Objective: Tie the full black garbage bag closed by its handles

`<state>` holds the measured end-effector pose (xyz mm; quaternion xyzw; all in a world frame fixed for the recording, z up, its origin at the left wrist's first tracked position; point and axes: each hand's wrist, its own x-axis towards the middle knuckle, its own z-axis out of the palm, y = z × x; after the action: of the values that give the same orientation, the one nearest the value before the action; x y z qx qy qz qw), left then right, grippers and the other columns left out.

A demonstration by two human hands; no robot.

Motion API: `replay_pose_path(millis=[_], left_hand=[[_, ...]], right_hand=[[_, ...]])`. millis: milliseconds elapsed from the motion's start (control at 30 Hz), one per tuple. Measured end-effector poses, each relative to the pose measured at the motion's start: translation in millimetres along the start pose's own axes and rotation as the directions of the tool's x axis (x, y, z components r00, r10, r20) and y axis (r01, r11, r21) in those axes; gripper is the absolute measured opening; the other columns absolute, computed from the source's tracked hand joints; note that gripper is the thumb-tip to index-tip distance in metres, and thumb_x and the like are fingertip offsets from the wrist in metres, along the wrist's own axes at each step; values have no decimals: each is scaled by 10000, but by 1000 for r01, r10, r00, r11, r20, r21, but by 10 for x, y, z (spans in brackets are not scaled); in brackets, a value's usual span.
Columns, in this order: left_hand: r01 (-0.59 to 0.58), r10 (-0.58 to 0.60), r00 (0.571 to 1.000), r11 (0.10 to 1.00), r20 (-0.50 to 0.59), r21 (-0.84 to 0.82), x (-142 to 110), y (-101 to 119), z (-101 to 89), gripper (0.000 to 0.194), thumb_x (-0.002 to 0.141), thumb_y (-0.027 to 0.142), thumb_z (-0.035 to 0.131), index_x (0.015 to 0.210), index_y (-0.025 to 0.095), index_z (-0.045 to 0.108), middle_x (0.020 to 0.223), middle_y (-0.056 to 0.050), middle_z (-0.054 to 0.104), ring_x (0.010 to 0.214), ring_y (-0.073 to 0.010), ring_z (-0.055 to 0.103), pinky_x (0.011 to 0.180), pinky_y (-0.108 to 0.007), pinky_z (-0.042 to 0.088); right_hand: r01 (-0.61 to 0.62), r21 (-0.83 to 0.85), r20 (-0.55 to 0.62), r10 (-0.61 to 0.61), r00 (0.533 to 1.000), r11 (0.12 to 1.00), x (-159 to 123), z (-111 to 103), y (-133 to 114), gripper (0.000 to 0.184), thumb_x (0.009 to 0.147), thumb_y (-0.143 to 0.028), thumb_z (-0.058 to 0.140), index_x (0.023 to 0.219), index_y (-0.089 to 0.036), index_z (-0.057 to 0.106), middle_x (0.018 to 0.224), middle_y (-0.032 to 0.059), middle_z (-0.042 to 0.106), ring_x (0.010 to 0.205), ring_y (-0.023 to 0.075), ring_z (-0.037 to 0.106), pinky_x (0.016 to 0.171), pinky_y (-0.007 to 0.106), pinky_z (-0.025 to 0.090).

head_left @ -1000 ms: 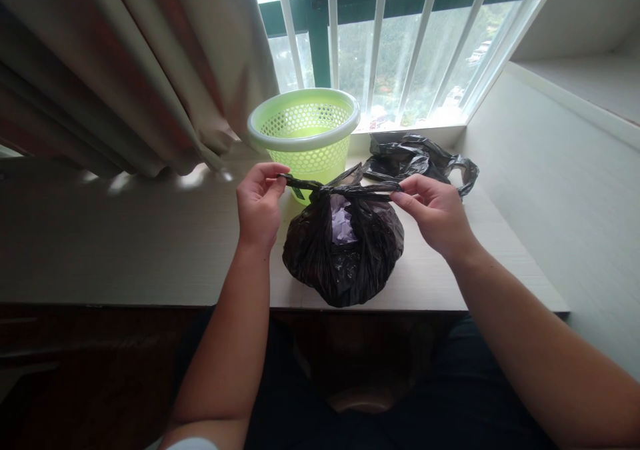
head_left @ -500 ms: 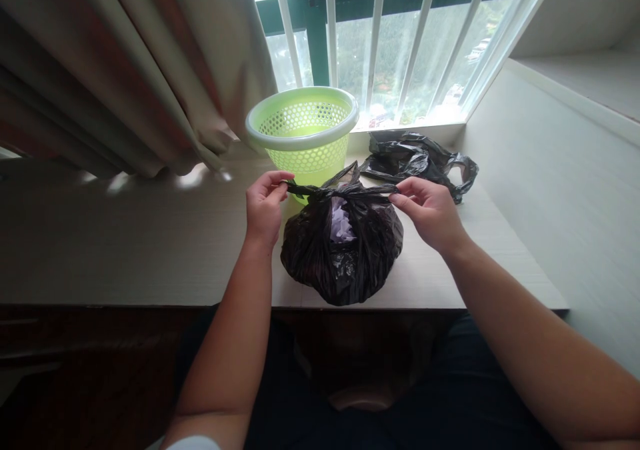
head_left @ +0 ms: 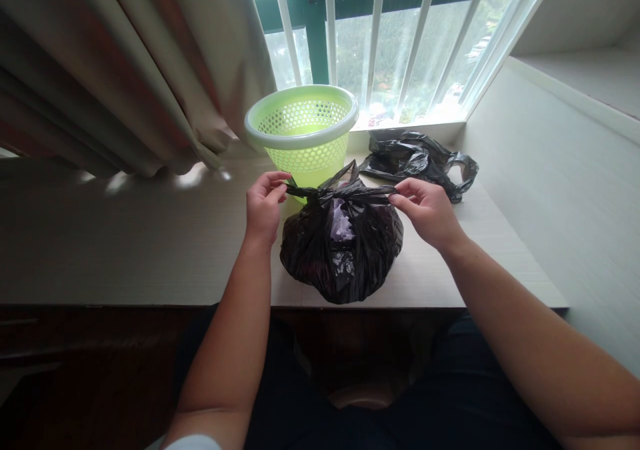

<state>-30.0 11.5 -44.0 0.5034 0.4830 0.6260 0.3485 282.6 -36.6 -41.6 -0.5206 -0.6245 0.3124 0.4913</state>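
L hand (head_left: 263, 206): nearly closed, pinching L handle (head_left: 303, 190) of filled blk bag (head_left: 367, 257). Grn basket (head_left: 307, 160) upright behind. Bag on ledge (head_left: 150, 250) nr front edge, betw. hands, pale contents (head_left: 342, 225) visible. R hand (head_left: 430, 211): likewise, pinching R handle (head_left: 376, 195). 2nd blk bag (head_left: 413, 155) beyond, nr window (head_left: 350, 57).

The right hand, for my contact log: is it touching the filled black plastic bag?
Touching: the head view shows the right hand pinching a twisted end of the filled black plastic bag.

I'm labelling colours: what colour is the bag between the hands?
Black; the bag shows best in the head view.
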Motion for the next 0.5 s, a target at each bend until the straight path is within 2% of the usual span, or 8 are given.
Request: replay_pose_path(millis=[333,500], left_hand=[[32,-34,999,999,-33,-39,-3,-1,-14,235,676,197,727,907,204,765,820,-4,645,696,-93,565,603,-179,467],[123,-119,992,984,34,-133,-27,112,-19,257,651,192,748,906,204,764,811,10,644,624,-68,542,563,-171,467]], right_hand=[[-4,-17,-1,4,1000,1000,13,7,38,229,824,-427,764,817,-202,724,768,16,699,724,182,601,676,325,452],[-20,28,-28,21,999,999,34,-5,80,205,821,-405,776,820,-204,737,753,11,700,714,178,604,685,329,461]])
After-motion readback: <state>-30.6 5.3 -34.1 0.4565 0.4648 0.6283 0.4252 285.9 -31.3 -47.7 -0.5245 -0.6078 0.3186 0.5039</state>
